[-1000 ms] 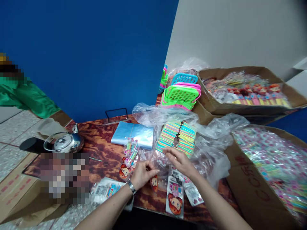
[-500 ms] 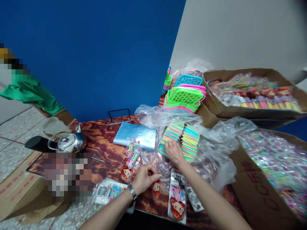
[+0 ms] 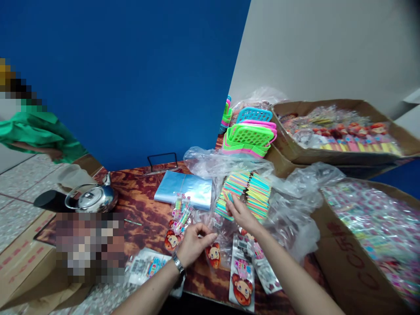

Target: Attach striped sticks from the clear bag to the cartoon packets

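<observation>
A pile of thin coloured sticks [image 3: 257, 194] lies on clear plastic right of centre. My right hand [image 3: 242, 214] is over the pile's near left side, its fingers pinched on a few coloured sticks. My left hand [image 3: 196, 240], wearing a metal watch, is closed in a pinch at the top of a small clear packet with a red-haired cartoon figure [image 3: 214, 255]. Filled packets with sticks [image 3: 180, 214] lie just left of it. Nearer the front edge lie silvery printed packets [image 3: 242, 280].
Blue plastic sheets [image 3: 183, 188], a kettle [image 3: 93, 198] and a black wire stand [image 3: 162, 161] are on the table [image 3: 141, 205]. Stacked baskets [image 3: 251, 133] stand behind; cartons of packets [image 3: 341, 151] are at right. A person in a green sleeve [image 3: 42, 131] is at left.
My right hand has lifted slightly from the pile, with a few sticks now showing between its fingers. More of the cartoon packet shows below my left hand. The whole view has shifted a little.
</observation>
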Demonstrator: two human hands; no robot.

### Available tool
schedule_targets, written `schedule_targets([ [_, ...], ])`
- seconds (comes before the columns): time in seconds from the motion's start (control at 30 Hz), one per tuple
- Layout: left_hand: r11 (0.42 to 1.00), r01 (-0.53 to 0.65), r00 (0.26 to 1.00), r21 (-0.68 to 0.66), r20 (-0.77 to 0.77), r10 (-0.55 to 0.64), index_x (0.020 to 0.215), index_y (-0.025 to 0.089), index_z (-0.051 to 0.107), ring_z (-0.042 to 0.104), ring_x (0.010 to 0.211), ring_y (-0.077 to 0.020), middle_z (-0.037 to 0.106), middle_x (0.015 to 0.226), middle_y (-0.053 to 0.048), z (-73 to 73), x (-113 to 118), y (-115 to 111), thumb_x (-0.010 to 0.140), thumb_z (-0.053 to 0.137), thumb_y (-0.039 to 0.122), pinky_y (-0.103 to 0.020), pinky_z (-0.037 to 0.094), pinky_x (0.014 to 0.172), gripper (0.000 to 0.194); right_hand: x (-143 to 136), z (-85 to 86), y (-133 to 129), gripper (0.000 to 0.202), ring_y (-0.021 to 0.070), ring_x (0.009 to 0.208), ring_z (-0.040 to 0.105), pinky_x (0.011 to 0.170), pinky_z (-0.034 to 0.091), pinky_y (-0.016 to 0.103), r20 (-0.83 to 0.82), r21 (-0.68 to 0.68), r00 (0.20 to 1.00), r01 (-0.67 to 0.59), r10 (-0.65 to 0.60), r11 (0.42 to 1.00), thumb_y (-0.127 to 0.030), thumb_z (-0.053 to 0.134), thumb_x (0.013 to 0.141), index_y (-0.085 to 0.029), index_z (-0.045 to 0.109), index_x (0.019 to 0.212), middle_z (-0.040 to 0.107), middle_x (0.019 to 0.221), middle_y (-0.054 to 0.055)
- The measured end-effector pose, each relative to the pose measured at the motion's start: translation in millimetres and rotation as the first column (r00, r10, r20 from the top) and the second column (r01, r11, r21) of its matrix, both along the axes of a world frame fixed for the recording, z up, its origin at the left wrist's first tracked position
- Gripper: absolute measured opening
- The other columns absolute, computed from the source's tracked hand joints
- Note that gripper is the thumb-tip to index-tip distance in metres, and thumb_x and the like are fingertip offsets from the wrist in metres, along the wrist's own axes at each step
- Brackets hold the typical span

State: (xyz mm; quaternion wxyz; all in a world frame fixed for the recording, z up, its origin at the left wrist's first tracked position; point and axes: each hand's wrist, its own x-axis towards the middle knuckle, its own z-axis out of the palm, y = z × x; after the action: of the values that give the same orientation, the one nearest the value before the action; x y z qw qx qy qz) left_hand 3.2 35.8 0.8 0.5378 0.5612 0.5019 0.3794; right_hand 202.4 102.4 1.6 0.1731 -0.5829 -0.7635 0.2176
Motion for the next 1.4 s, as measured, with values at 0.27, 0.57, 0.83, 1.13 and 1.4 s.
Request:
schedule_targets([
  [0.27, 1.000, -0.011, 1.000, 0.020, 0.001, 0.011, 0.061, 0.014, 0.056, 0.051, 0.056, -0.0112, 0.059, 0.059, 0.000, 3.6, 1, 0, 0.072, 0.064, 0.032, -0.022, 0.041, 0.058, 0.022, -6, 12.2, -15, 0.028, 0.0110, 0.059, 0.057, 0.057, 0.049, 0.025, -0.485, -0.086, 0.873, 0.012, -0.052, 0.996, -0.045, 0.027, 0.091, -0.022, 0.039, 0.079, 0.054, 0.068, -0.002],
  [0.57, 1.000, -0.014, 0.999, -0.023, 0.044, 0.015, 0.060, 0.014, 0.055, 0.051, 0.056, -0.0114, 0.058, 0.059, 0.000, 7.6, 3, -6, 0.070, 0.065, 0.031, -0.022, 0.041, 0.058, 0.022, -5, -10.2, 9, 0.017, 0.0131, 0.053, 0.057, 0.053, 0.042, 0.025, -0.266, -0.112, 0.950, 0.137, -0.163, 0.984, -0.032, 0.030, 0.088, -0.023, 0.034, 0.074, 0.057, 0.062, -0.002],
  [0.83, 1.000, -0.023, 0.999, -0.013, 0.049, 0.023, 0.061, 0.013, 0.055, 0.050, 0.058, -0.0116, 0.058, 0.060, 0.000, 0.4, 0, -5, 0.070, 0.065, 0.028, -0.023, 0.040, 0.059, 0.020, -9, -12.0, 13, 0.008, 0.0217, 0.077, 0.058, 0.069, 0.041, 0.033, -0.243, 0.004, 0.943, 0.237, -0.229, 0.972, -0.024, 0.038, 0.082, -0.021, 0.039, 0.075, 0.058, 0.075, 0.007],
  [1.13, 0.991, 0.000, 0.962, -0.131, 0.272, 0.036, 0.061, 0.013, 0.054, 0.045, 0.056, -0.0088, 0.054, 0.058, 0.002, 6.7, 3, -6, 0.067, 0.070, 0.030, -0.021, 0.036, 0.056, 0.024, -22, 19.5, -20, 0.023, 0.0153, 0.073, 0.059, 0.072, 0.049, 0.032, -0.787, -0.076, 0.612, 0.028, -0.077, 0.997, -0.042, 0.034, 0.090, -0.022, 0.045, 0.092, 0.059, 0.077, 0.001],
  [1.4, 0.935, 0.169, 0.718, -0.311, 0.689, 0.100, 0.063, 0.013, 0.053, 0.043, 0.055, -0.0065, 0.051, 0.059, 0.003, 18.6, 12, -7, 0.058, 0.079, 0.028, -0.019, 0.033, 0.055, 0.030, -49, 37.1, -45, 0.020, 0.0133, 0.068, 0.056, 0.066, 0.047, 0.026, -0.754, -0.036, 0.649, 0.115, -0.102, 0.993, -0.038, 0.036, 0.091, -0.022, 0.049, 0.093, 0.059, 0.078, 0.000],
])
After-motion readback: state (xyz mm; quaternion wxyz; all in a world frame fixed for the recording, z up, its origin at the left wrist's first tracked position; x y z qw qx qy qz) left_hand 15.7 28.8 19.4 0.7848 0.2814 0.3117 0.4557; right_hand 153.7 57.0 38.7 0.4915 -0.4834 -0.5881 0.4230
